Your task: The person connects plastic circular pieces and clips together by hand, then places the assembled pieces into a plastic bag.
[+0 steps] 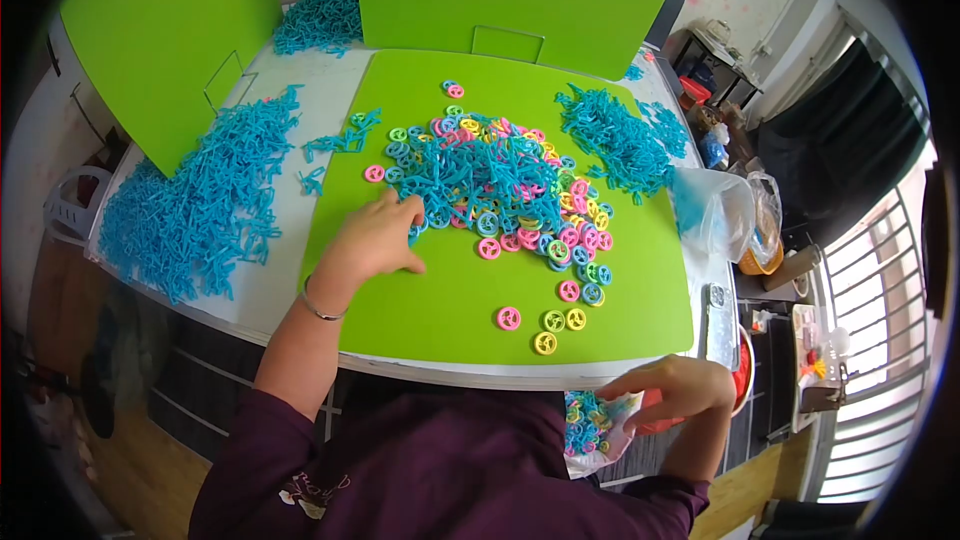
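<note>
Pile of teal pieces [490, 175] and coloured wheels [570, 237], mid-mat [430, 315]; left hand [376, 237] at its left edge, fingers and thumb apart, best kept light against tangling; right hand [676, 388] near bag [592, 462], thumb apart from fingers.

One dark purple, short-sleeved shirt [440, 470], pale script lettering [325, 486] and small pale motif [304, 502] at its left side; one slim silver-toned bangle [317, 311], worn at left wrist [334, 285].
</note>
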Motion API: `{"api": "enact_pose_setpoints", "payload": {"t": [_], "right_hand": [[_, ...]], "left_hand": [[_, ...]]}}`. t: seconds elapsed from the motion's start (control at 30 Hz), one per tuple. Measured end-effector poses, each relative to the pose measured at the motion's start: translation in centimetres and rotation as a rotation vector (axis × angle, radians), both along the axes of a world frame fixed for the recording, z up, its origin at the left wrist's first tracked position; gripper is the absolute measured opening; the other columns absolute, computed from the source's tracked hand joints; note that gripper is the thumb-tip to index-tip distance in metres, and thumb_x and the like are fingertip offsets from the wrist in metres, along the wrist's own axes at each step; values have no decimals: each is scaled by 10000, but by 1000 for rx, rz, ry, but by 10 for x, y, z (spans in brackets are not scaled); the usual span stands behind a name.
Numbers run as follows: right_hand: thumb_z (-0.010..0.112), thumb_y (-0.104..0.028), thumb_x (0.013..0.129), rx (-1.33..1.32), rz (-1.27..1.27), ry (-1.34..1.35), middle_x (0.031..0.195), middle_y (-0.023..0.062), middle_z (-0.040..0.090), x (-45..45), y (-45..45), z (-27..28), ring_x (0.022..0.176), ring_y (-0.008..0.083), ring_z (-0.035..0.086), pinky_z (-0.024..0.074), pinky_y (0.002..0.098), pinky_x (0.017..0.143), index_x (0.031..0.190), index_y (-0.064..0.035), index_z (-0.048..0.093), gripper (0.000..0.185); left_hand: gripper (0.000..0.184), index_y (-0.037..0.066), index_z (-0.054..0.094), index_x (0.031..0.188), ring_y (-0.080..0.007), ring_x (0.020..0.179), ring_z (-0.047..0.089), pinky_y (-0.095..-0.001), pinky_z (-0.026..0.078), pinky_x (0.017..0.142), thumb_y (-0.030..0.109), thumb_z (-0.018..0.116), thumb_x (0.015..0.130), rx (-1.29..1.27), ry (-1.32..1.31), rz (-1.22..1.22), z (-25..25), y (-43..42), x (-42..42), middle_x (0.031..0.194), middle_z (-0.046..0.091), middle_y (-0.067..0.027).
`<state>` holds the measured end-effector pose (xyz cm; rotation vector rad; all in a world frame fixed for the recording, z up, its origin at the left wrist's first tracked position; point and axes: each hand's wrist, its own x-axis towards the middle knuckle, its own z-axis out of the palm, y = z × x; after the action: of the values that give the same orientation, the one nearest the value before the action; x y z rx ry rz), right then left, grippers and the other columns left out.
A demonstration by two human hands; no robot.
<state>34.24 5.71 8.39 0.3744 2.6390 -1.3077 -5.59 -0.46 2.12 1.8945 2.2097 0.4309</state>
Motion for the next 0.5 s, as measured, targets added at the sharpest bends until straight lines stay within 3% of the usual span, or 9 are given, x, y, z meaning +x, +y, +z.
{"api": "enact_pose_setpoints", "payload": {"t": [0.13,0.27,0.33,0.47,0.5], "right_hand": [[761,-182,774,105,-92,106,1042,89,690,-2,-1,0,969,227,660,508,314,844,1063,-50,679,329],[742,-142,792,21,-206,286,1041,94,690,-46,10,-8,966,224,661,514,324,833,1023,-30,684,263],[734,-111,793,77,-481,413,956,82,677,-86,2,-17,855,195,653,512,312,769,1105,-31,641,335],[740,-95,748,832,-452,760,987,87,653,-154,4,-33,855,226,628,506,340,711,1132,-69,629,400],[736,-91,748,866,-452,745,977,82,656,-159,7,-42,846,236,629,506,346,711,1136,-70,625,405]], "left_hand": [[406,69,580,974,-281,924,597,-365,485,786,185,807,658,-1,-131,-146,-10,11,0,1002,578,-110],[354,64,566,1064,-185,960,608,-327,513,793,179,744,781,-3,-730,-224,5,19,16,1074,574,-58],[340,68,543,1130,-138,976,601,-314,523,814,195,694,853,-35,-1153,-195,8,19,25,1094,572,-30],[355,80,487,1202,-107,969,589,-310,527,847,259,612,922,-62,-1642,-181,8,17,43,1106,562,-18],[376,86,469,1222,-107,964,589,-308,529,844,276,603,926,-60,-1693,-173,4,17,47,1109,560,-17]]}}
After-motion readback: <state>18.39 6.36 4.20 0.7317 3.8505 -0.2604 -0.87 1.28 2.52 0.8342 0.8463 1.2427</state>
